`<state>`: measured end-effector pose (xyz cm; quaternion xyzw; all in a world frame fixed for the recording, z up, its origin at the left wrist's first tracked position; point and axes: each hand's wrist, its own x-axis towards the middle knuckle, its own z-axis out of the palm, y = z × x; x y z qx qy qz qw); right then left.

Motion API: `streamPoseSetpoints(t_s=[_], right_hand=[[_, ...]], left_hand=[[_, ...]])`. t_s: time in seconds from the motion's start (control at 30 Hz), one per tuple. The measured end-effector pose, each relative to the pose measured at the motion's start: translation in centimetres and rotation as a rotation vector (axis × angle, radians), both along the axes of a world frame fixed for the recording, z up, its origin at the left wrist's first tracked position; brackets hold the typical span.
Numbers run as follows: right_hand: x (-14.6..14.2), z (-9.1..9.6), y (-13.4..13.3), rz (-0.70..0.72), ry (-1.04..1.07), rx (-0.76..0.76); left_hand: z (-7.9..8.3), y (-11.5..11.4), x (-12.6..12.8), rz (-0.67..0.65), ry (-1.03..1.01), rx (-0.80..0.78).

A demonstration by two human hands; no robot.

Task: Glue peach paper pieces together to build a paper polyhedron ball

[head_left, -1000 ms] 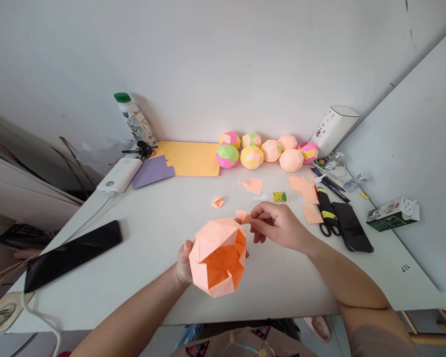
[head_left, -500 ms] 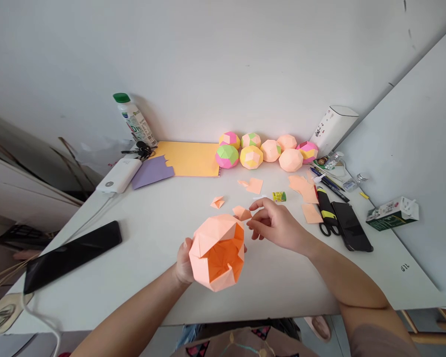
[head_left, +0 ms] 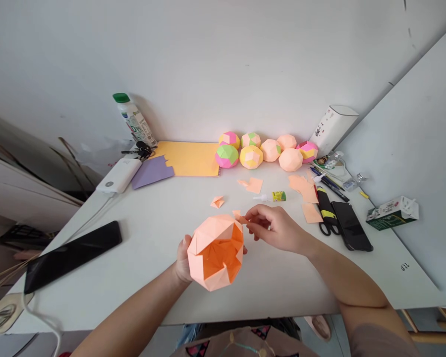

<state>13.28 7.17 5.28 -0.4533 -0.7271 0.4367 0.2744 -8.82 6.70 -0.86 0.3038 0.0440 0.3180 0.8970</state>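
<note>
My left hand (head_left: 184,258) is wrapped round a peach folded-paper ball (head_left: 211,235), its wide opening facing me and showing an orange inside. Most of that hand's fingers are hidden behind the ball. At the ball's right edge, my right hand (head_left: 269,223) pinches a small peach paper piece (head_left: 241,216) between thumb and forefinger. Another folded peach piece (head_left: 217,202) lies on the table beyond the ball. Just past my right hand lies a small glue bottle (head_left: 278,196) with a yellow-green label, its white nozzle pointing left.
Several finished paper balls (head_left: 251,156) sit along the wall. Yellow paper (head_left: 193,158) and purple paper (head_left: 152,172) lie at the back left. On the right are peach sheets (head_left: 304,188), scissors (head_left: 329,228), a phone (head_left: 352,225) and a milk carton (head_left: 392,213). A black case (head_left: 74,258) lies at left.
My right hand has moved slightly down and closed on the small peach piece, which has turned. The glue bottle's nozzle is now uncovered. The ball has shifted slightly left.
</note>
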Motion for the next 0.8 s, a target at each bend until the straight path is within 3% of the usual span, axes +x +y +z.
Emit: streamPoseSetpoints(t_s=[0.2,0.3,0.47,0.8], right_hand=[[-0.07,-1.09,0.71,0.029,-0.121,0.66],[0.14,-1.17,0.94,0.074,-0.191,0.833],[0.29,-1.05,0.91,0.116,-0.192,0.885],[-0.12,-0.8,0.72,0.071,-0.103,0.694]], left_hand=[[-0.67,0.24,-0.54,-0.025,-0.01,-0.045],[-0.46,0.42,-0.8,-0.037,-0.001,-0.048],[-0.14,0.52,-0.81,0.014,0.004,-0.009],[-0.51,0.46,-0.89,-0.045,-0.007,-0.02]])
